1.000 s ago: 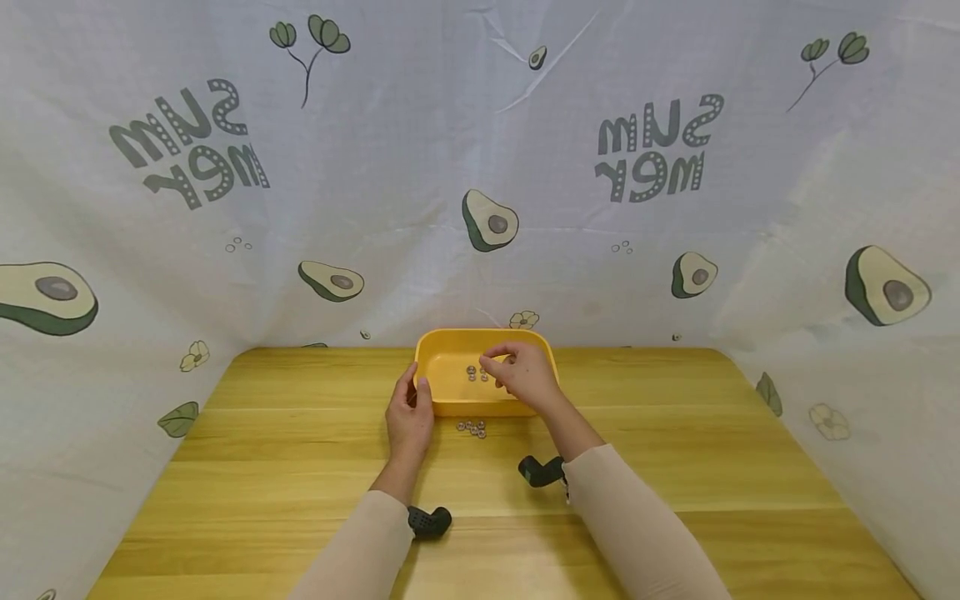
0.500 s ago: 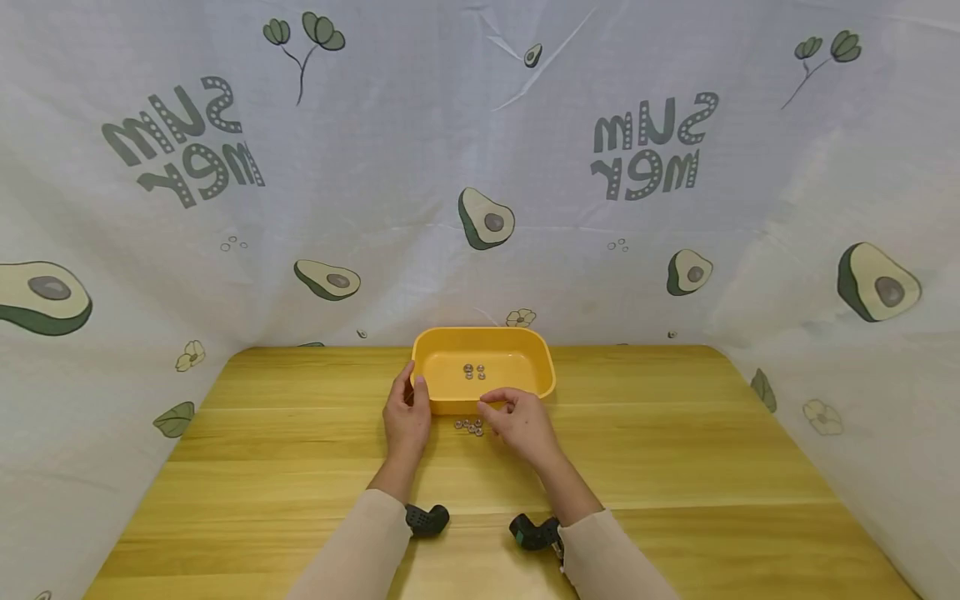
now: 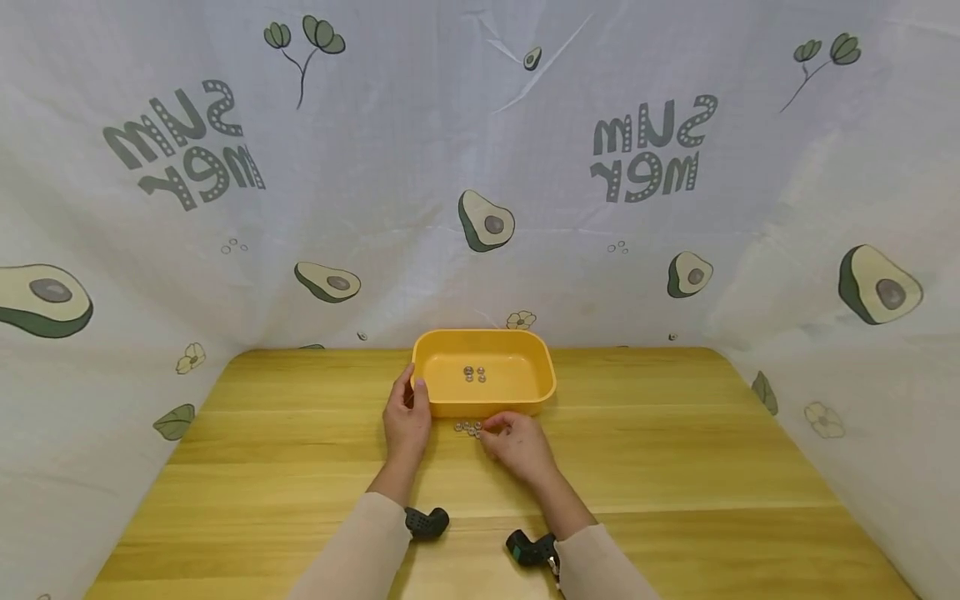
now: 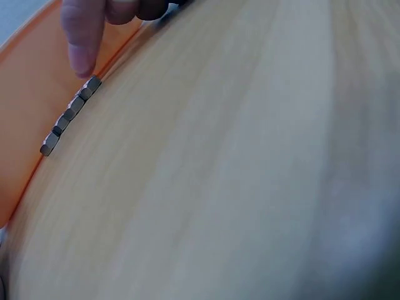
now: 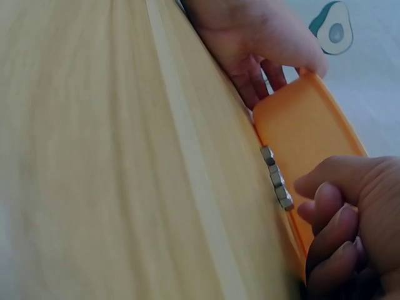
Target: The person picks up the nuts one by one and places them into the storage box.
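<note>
A yellow tray (image 3: 450, 408) stands at the table's far edge, with several small metal nuts (image 3: 468, 371) on its floor. Along the outside of its front wall lie more hex nuts (image 3: 458, 427), in a near row in the left wrist view. My left hand (image 3: 407, 425) grips the tray's left side, thumb by the rim and fingers at the outer wall. My right hand (image 3: 521, 446) is low at the row's right end, thumb and index finger beside the nuts. A fingertip (image 4: 81, 62) comes down at the end nut; whether it is pinched is hidden.
The wooden table (image 3: 675, 467) reaches toward the viewer. Behind it hangs a pale curtain (image 3: 420, 167) printed with avocados. Black wrist-worn devices (image 3: 427, 523) sit at both sleeves.
My right hand has come out from above the tray, toward me and down to the nuts in front of it. My left hand has kept its hold on the tray.
</note>
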Available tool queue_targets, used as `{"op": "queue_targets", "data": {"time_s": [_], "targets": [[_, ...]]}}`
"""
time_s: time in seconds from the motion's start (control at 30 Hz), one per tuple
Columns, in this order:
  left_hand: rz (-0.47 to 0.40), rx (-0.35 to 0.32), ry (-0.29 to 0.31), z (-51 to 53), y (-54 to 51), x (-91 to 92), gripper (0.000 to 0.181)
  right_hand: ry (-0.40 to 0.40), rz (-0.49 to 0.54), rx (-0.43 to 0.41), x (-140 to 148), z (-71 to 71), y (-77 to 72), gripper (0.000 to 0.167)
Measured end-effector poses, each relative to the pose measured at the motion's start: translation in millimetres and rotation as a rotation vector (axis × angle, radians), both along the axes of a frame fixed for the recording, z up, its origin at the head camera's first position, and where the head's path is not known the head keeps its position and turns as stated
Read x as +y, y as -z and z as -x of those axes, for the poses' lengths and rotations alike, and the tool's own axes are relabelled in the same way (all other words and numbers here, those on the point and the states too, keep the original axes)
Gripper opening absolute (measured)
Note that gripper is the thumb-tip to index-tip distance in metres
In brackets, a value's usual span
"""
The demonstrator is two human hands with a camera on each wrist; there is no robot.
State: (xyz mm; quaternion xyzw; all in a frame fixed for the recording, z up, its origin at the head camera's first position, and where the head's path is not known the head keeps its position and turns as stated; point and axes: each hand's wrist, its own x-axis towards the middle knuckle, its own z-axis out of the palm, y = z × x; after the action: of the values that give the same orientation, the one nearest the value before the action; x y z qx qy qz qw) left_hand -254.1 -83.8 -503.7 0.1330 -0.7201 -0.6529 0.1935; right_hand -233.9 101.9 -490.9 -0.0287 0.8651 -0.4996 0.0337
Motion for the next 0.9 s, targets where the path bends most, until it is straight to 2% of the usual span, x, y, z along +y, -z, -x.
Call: {"op": "queue_targets", "data": {"time_s": [0.27, 0.5, 0.9], "targets": [[0.001, 0.009, 0.000, 1.7, -1.1, 0.9, 0.043, -0.015, -0.156, 0.067, -2.8, -2.5, 1.9, 0.014], [-0.010, 0.001, 0.015, 2.8, 0.5, 2.4, 0.043, -0.008, -0.193, 0.110, -2.2, -3.7, 2.1, 0.011], [-0.013, 0.008, 0.010, 1.0, 3.5, -1.7, 0.044, -0.014, -0.241, 0.125, -3.6, -3.5, 2.8, 0.011]]}}
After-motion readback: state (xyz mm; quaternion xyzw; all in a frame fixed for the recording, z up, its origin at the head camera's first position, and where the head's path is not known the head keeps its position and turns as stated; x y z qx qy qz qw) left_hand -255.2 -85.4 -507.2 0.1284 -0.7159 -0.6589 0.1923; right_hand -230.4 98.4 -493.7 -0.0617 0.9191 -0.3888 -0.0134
